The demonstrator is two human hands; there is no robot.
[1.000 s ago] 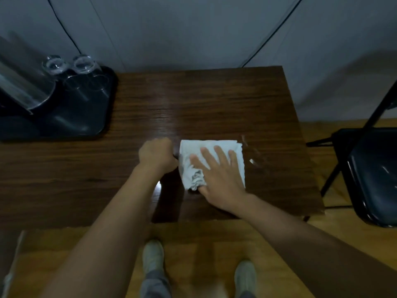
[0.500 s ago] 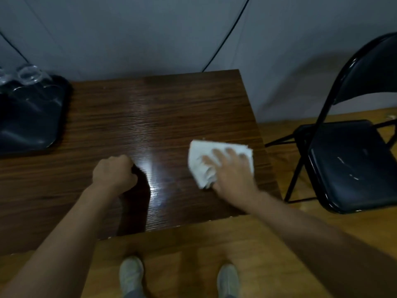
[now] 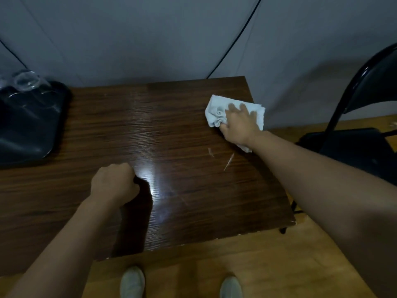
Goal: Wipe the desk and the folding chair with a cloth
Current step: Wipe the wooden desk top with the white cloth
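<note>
A white cloth [image 3: 216, 114] lies bunched on the dark wooden desk [image 3: 171, 130] near its far right corner, part of it hanging over the right edge. My right hand [image 3: 239, 123] presses flat on the cloth, fingers spread over it. Closed in a fist, my left hand [image 3: 112, 186] rests on the desk near the front middle, holding nothing I can see. The black folding chair [image 3: 352, 151] stands to the right of the desk, its seat partly hidden behind my right forearm.
A black tray [image 3: 28, 125] with clear glasses [image 3: 25, 79] sits on the desk's left side. A grey wall with a black cable [image 3: 236, 39] runs behind. Wet streaks [image 3: 227, 161] mark the desk's right part. My shoes [image 3: 132, 282] stand on the wooden floor.
My right hand has slid the cloth from the front right area to the far right corner of the desk. My left fist has stayed in place on the desk.
</note>
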